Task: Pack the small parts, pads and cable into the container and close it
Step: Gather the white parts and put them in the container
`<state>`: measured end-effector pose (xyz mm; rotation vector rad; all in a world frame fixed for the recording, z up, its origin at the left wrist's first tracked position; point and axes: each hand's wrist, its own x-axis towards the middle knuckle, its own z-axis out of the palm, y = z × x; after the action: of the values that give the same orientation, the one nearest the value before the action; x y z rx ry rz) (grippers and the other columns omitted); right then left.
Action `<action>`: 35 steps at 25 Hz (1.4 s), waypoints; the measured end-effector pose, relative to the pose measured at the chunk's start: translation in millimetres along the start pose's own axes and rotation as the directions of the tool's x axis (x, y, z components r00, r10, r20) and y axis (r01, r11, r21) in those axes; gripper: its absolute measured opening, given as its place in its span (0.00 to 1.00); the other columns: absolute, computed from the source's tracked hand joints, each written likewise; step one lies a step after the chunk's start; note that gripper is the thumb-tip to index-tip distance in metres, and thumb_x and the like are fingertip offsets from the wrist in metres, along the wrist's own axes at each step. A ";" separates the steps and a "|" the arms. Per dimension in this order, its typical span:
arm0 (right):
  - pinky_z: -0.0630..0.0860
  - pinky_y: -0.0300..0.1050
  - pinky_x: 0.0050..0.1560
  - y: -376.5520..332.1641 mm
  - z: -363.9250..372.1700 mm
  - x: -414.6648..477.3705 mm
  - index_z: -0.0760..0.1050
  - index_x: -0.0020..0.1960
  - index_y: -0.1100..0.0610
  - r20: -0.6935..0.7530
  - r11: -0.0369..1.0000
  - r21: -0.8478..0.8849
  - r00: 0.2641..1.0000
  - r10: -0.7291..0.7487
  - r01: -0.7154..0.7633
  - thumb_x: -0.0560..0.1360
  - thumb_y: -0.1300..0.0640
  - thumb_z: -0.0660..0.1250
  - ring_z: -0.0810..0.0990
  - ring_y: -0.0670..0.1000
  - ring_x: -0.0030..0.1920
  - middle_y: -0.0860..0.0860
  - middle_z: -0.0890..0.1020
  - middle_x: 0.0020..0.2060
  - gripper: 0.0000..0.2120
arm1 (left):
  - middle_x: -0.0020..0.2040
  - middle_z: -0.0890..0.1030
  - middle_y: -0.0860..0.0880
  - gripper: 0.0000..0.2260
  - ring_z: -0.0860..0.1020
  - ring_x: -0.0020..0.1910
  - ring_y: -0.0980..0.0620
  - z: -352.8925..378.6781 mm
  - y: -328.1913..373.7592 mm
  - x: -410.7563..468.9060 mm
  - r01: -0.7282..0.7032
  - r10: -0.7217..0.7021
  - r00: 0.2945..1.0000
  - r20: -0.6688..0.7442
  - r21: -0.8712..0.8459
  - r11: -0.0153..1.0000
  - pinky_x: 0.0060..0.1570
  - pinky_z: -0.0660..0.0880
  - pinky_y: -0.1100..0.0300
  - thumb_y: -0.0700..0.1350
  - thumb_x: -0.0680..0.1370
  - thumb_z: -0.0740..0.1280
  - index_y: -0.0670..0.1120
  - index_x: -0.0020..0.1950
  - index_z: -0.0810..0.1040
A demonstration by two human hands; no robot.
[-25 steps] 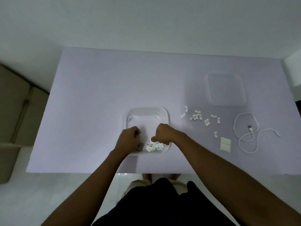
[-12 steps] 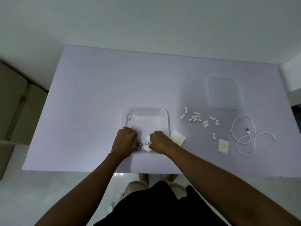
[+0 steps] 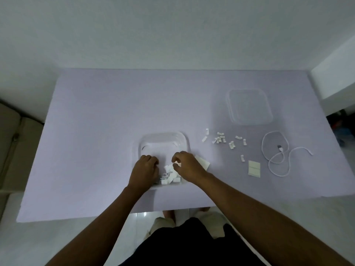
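Note:
The clear container point(image 3: 163, 138) sits at the table's near middle, with several small white parts point(image 3: 170, 177) piled in its near end. My left hand point(image 3: 145, 170) grips the container's near-left side with curled fingers. My right hand point(image 3: 187, 167) hovers over the container's right half, its fingertips pinching a small white part. One pale pad point(image 3: 203, 163) pokes out from under my right hand, beside the container. More small parts point(image 3: 221, 139) lie scattered to the right, with another pad point(image 3: 254, 168) and the white cable point(image 3: 276, 154) beyond them.
The clear lid point(image 3: 249, 106) lies flat at the far right of the lilac table point(image 3: 96, 131). A beige sofa point(image 3: 11, 143) stands to the left of the table. A white wall corner rises at the far right.
A pad has come to lie beside the container's right edge. My right hand has lifted slightly from the pile of parts. My left hand has stayed on the container.

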<state>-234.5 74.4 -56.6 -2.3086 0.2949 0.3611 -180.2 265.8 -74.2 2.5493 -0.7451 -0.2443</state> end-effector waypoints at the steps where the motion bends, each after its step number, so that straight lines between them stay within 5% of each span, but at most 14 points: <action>1: 0.77 0.43 0.47 0.7 -9.9 0.0 0.79 0.50 0.56 -0.065 0.998 0.062 0.998 0.012 -0.008 0.76 0.60 0.68 0.80 0.49 0.45 0.49 0.80 0.45 0.04 | 0.42 0.82 0.44 0.04 0.77 0.41 0.46 -1.8 6.7 4.6 0.013 -0.013 1.000 0.000 -0.031 0.999 0.39 0.74 0.58 0.37 0.73 0.69 0.41 0.47 0.81; 6: 0.78 0.43 0.42 43.4 -59.3 -11.8 0.78 0.43 0.56 -0.299 0.953 0.251 0.923 0.241 -0.168 0.74 0.62 0.69 0.81 0.50 0.38 0.50 0.82 0.37 0.03 | 0.43 0.80 0.48 0.04 0.76 0.42 0.49 -3.8 61.5 43.0 -0.061 0.064 0.998 0.011 -0.151 0.987 0.40 0.71 0.59 0.39 0.76 0.67 0.44 0.49 0.78; 9: 0.77 0.43 0.45 95.5 -88.5 -24.9 0.78 0.45 0.55 -0.354 0.932 0.239 0.869 0.345 -0.273 0.73 0.63 0.70 0.80 0.52 0.41 0.52 0.81 0.41 0.05 | 0.46 0.79 0.49 0.07 0.78 0.42 0.50 12.7 105.7 78.5 -0.118 0.134 0.989 0.059 -0.221 0.968 0.41 0.74 0.59 0.40 0.77 0.66 0.45 0.54 0.77; 12: 0.77 0.47 0.52 141.0 -110.2 -35.3 0.76 0.55 0.56 -0.332 0.905 0.184 0.842 0.425 -0.384 0.71 0.61 0.73 0.78 0.55 0.50 0.56 0.78 0.52 0.13 | 0.54 0.78 0.46 0.15 0.79 0.49 0.47 38.1 137.9 109.2 -0.062 0.099 0.982 0.163 -0.218 0.974 0.48 0.78 0.54 0.44 0.77 0.67 0.46 0.64 0.74; 17: 0.73 0.51 0.60 190.6 -143.0 -31.3 0.66 0.72 0.54 -0.317 0.891 0.058 0.838 0.444 -0.450 0.70 0.53 0.76 0.66 0.59 0.69 0.58 0.67 0.69 0.34 | 0.62 0.71 0.40 0.30 0.73 0.59 0.40 84.4 168.4 150.4 0.066 -0.084 0.944 0.319 0.069 0.995 0.53 0.77 0.47 0.52 0.75 0.70 0.46 0.72 0.62; 22: 0.69 0.56 0.67 230.3 -167.3 -3.1 0.56 0.79 0.54 -0.179 0.894 -0.008 0.880 0.440 -0.449 0.68 0.48 0.78 0.57 0.60 0.75 0.57 0.61 0.75 0.47 | 0.69 0.64 0.39 0.39 0.69 0.64 0.36 118.6 188.4 182.9 0.149 -0.188 0.896 0.402 0.127 0.981 0.58 0.74 0.42 0.54 0.72 0.74 0.51 0.77 0.55; 27: 0.73 0.52 0.64 232.4 -156.1 18.9 0.69 0.72 0.57 -0.131 0.962 -0.117 0.964 0.233 -0.248 0.71 0.57 0.76 0.67 0.60 0.67 0.58 0.69 0.66 0.33 | 0.61 0.70 0.39 0.28 0.75 0.56 0.39 134.7 191.5 203.3 0.133 -0.186 0.905 0.384 0.161 0.978 0.54 0.76 0.47 0.51 0.74 0.73 0.47 0.71 0.68; 31: 0.76 0.50 0.55 240.3 -148.8 20.8 0.80 0.59 0.60 -0.150 0.988 -0.040 0.978 0.144 -0.152 0.70 0.67 0.72 0.76 0.60 0.56 0.59 0.77 0.56 0.17 | 0.53 0.76 0.40 0.14 0.78 0.50 0.40 145.1 192.0 200.0 0.187 -0.214 0.902 0.374 0.109 0.976 0.48 0.74 0.52 0.46 0.76 0.71 0.44 0.59 0.76; 35: 0.75 0.49 0.52 245.0 -155.6 27.4 0.81 0.56 0.61 -0.135 0.992 -0.038 0.984 0.116 -0.122 0.71 0.68 0.68 0.79 0.60 0.51 0.58 0.78 0.53 0.14 | 0.50 0.78 0.40 0.08 0.78 0.48 0.40 150.1 196.6 197.3 0.224 -0.228 0.917 0.327 0.049 0.973 0.43 0.69 0.57 0.40 0.77 0.65 0.43 0.56 0.79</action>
<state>-260.7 -208.0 -124.3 -2.3705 0.4968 0.2761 -150.1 -46.2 -117.4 2.6356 -0.5643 -0.7630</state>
